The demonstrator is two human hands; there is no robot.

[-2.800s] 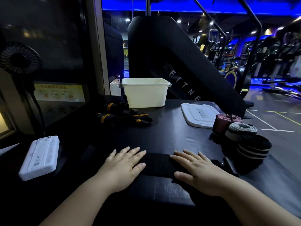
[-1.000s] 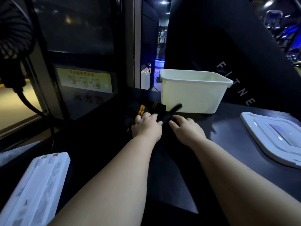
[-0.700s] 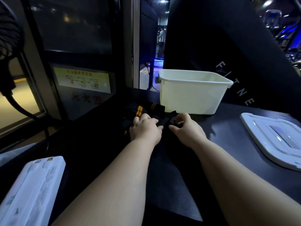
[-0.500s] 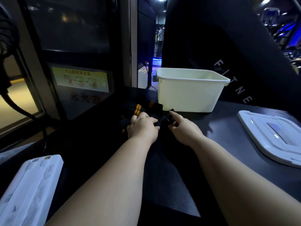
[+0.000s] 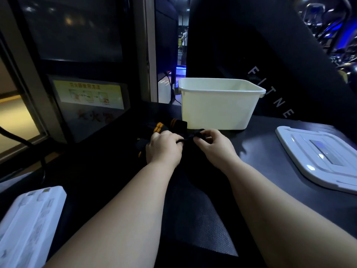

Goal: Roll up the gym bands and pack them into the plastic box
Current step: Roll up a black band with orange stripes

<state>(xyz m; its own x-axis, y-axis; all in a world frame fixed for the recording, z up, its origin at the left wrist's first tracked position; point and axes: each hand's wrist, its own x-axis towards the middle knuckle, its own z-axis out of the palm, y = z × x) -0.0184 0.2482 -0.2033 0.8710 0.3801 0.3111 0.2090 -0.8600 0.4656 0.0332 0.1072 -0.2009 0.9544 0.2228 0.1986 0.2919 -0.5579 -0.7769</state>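
Observation:
A heap of black gym bands with orange stripes (image 5: 166, 126) lies on the dark table just left of the white plastic box (image 5: 216, 107). My left hand (image 5: 163, 147) grips the black band, its fingers curled round it. My right hand (image 5: 212, 146) pinches the same band's end between thumb and fingers, close to the box's front wall. The box stands open at the back; from this angle I see only its bare far wall inside. The band between my hands is dark and hard to make out.
The box's white lid (image 5: 318, 157) lies flat at the right. A white flat device (image 5: 29, 225) sits at the near left corner. A black machine panel (image 5: 251, 45) rises behind the box, and a glass cabinet with a yellow notice (image 5: 88, 93) stands at the left.
Earlier my hands lay flat on a black band near the table's front. I have since leaned forward to the striped bands by the box, and both hands have closed on one of them.

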